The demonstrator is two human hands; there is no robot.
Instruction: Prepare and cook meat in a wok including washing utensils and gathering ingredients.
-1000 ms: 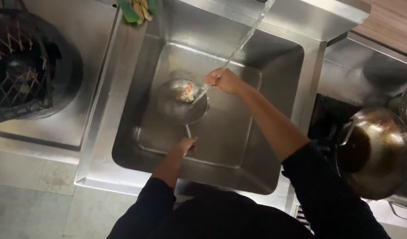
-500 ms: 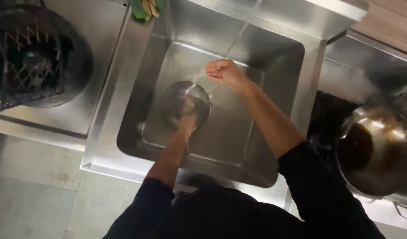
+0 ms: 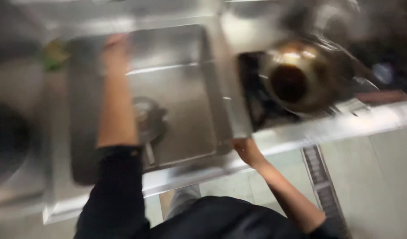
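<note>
Round steel ladle (image 3: 148, 117) lies in the basin of the stainless steel sink (image 3: 186, 79), its bowl near the middle of the floor and its short handle pointing toward the near wall. The left hand (image 3: 115, 48) reaches across the sink to the far rim, well apart from the ladle; the picture is smeared with motion there, so I cannot tell whether its fingers are spread or closed, nor whether it grips anything. Just beyond it, on the ledge at the far left corner, sits a blurred green and yellow scrubbing pad (image 3: 55, 53). The right hand (image 3: 245, 150) rests against the front edge of the steel desk (image 3: 336, 126) at the sink's near right corner, fingers curled loosely together, holding nothing that shows. To the right of the sink a brass-coloured round wok (image 3: 296, 73) with a dark inside stands on a black burner (image 3: 256, 102). Both sleeves are black.
</note>
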